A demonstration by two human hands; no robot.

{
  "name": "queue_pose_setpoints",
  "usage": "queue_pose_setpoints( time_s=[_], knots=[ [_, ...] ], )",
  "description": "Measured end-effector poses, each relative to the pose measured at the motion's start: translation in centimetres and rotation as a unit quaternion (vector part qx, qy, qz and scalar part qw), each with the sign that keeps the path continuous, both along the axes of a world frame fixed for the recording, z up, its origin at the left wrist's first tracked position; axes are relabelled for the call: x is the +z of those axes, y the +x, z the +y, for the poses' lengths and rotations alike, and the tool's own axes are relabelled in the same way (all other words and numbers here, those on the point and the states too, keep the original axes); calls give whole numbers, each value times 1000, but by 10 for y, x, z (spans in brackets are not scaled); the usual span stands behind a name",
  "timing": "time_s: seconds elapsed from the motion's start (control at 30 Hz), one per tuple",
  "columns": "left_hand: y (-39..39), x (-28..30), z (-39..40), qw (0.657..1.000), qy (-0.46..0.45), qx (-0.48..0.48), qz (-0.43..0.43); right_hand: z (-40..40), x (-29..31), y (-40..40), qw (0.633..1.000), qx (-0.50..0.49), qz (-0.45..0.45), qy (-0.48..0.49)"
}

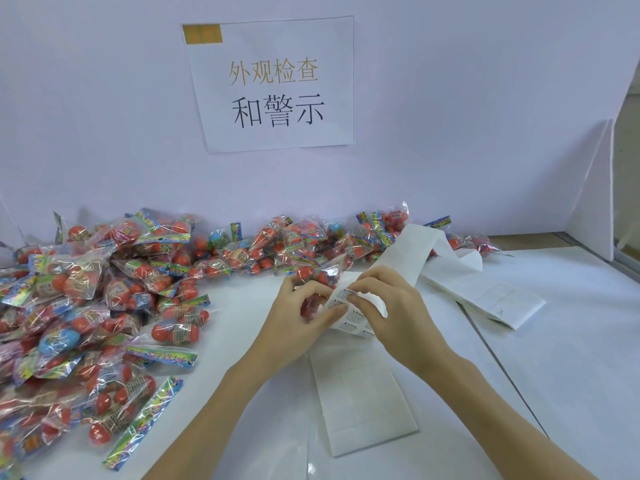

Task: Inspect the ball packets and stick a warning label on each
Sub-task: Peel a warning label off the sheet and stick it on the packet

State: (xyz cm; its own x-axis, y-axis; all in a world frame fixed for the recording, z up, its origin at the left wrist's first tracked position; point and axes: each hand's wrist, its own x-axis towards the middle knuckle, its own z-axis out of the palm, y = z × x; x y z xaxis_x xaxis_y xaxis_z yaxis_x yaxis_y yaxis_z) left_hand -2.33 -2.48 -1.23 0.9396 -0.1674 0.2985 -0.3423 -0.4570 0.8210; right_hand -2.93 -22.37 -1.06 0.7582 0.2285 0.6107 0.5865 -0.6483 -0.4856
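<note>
My left hand point(294, 318) grips a clear packet of red balls point(320, 277) at the middle of the table. My right hand point(391, 306) pinches the white label strip point(356, 318), where printed warning labels show between both thumbs. The strip runs up and back from my right hand point(408, 242) and also hangs down toward me as blank backing point(360, 403). A big heap of ball packets point(104, 299) with red and blue balls covers the left side of the table.
A row of more packets point(311, 237) lies along the back wall. Folded used backing paper point(485, 296) lies at the right. A paper sign point(273, 84) hangs on the white wall. The white table point(571, 358) has a seam running diagonally at right.
</note>
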Motion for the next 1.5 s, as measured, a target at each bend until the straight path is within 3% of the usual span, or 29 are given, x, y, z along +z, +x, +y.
queue_pose_setpoints(
  time_s=[0.17, 0.5, 0.87, 1.17, 1.37, 1.5],
  knots=[
    [0, 0, -1, 999, -1, -7, -31, 2, -2, 0, 1000, 4, -18, 2],
    [5, -7, -1, 1000, -21, -4, 10, 3, -2, -3, 998, 9, -54, 22],
    [5, -6, 0, 994, -53, -47, 79, 5, 1, -4, 998, 52, -18, 39],
    [5, -6, 3, 999, 14, -41, 27, 1, 6, -5, 994, 107, 25, -8],
    [5, -6, 3, 999, 17, -38, 36, 1, 7, -9, 991, 117, 62, -21],
    [6, -6, 4, 999, 5, -19, 43, 3, 13, -9, 993, 96, 36, 63]
  ],
)
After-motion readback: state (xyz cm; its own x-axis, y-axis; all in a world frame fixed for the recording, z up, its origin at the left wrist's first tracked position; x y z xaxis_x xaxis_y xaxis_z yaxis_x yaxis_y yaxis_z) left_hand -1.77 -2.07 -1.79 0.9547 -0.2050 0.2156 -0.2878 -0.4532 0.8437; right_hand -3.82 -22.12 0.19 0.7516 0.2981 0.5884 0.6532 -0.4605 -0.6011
